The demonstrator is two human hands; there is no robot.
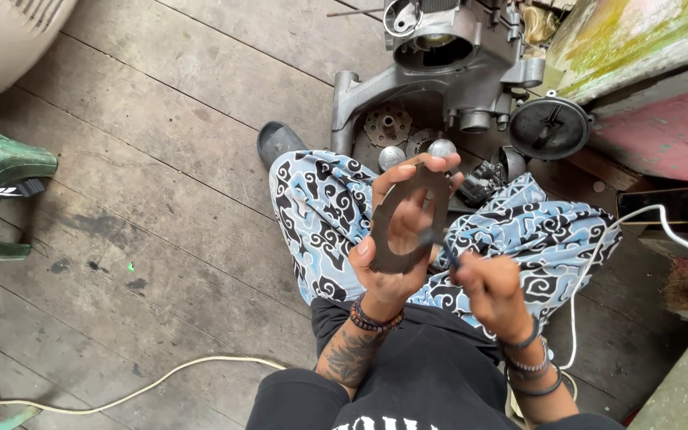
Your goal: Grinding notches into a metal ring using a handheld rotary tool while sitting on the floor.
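Landmark: engine case (451, 60), grey metal, on the plank floor (161, 159) at the top of the view.

Packages, labels, signs: none legible. A green chair (1, 199) stands far left of the case, with a black strap bearing white marks across it; the marks are too small to tell.

Item 1. Gasket (409, 219): flat, dark, oval ring with a large open centre. Below the case, held upright over the person's lap.

Item 2. Left hand (396, 255): closed on the gasket, thumb on its left edge, fingertips wrapped over its top rim. Beaded bands on the wrist, tattoo on the forearm.

Item 3. Right hand (494, 293): below and right of the gasket, fingers pinched tight on a thin dark tool (439, 243). The tool's tip touches the gasket's lower right rim. What kind of tool cannot be told. Bands on the wrist.

Item 4. Round cover (549, 127): dark, disc-shaped, just right of the case.

Item 5. Sprocket (388, 123): small toothed disc, directly below the case, beside two rounded metal pieces.

Item 6. Sandal (279, 142): dark, left of and below the case.

Item 7. White cable (654, 219): right of and below the case, running over the patterned trousers (320, 207).

Item 8. Cord (121, 394): pale, on the floor far below and left of the case.
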